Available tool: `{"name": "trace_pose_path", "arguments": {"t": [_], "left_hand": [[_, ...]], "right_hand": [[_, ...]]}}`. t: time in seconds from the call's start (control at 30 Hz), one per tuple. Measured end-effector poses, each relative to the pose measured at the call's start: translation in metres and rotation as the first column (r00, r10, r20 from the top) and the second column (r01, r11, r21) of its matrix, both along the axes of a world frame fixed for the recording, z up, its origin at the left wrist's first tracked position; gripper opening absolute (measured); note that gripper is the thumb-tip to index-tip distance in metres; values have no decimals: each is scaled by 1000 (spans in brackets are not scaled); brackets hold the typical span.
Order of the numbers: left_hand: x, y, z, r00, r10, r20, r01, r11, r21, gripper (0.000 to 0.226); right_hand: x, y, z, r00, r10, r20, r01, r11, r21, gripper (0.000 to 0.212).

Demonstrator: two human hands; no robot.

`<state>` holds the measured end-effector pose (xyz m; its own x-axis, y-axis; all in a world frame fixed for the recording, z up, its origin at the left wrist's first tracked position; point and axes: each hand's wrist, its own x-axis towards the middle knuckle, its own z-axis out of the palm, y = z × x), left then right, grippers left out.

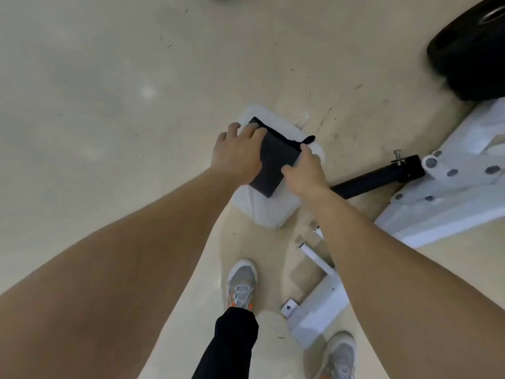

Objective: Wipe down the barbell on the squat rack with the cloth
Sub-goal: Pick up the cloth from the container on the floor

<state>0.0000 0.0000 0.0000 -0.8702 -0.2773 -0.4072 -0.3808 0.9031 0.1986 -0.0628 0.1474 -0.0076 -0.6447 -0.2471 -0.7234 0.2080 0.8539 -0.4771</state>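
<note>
The dark cloth (276, 162) lay folded on the white box (263, 212); the left hand (240, 153) pressed it, fingers flat — the right hand (306, 172) pinched its edge.

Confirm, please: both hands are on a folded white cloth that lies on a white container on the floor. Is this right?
Not quite. The head view shows the cloth is black, not white. The rest holds: the left hand and the right hand are on it, and it lies folded on the white container on the floor.
</note>
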Motion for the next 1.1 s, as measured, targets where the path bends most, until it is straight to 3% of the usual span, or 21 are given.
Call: {"name": "trace_pose_path", "arguments": {"t": [0.1, 0.2, 0.33, 0.6, 0.7, 0.87, 0.97, 1.1], "left_hand": [[-14, -5, -32, 990, -143, -6, 143, 990, 6, 68], [-19, -7, -48, 982, -187, -11, 187, 982, -16, 62], [-15, -12, -31, 992, -107, -63, 103, 993, -61, 32], [15, -17, 48, 991, -92, 93, 84, 993, 82, 19], [31, -14, 97, 998, 6, 59, -15, 989, 148, 18], [43, -4, 233, 980, 131, -153, -77, 946, 314, 19], [40, 9, 330, 968, 179, -178, -75, 878, 472, 15], [38, 29, 443, 979, 84, -184, 18, 871, 491, 13]], "right_hand": [[1, -8, -28, 980, -195, -36, 192, 978, -76, 69], [2, -4, -39, 954, -295, -53, 286, 949, -129, 46], [2, 3, -26, 953, -258, -156, 237, 961, -143, 21], [19, 0, 73, 990, -118, -83, 101, 977, -188, 32], [31, 3, 125, 999, 4, -45, -14, 977, -212, 42], [43, 22, 245, 994, -2, -105, -19, 979, -201, 17], [46, 41, 329, 983, 0, -186, -40, 977, -211, 11], [49, 71, 422, 927, 139, -349, -171, 983, -63, 14]]}}
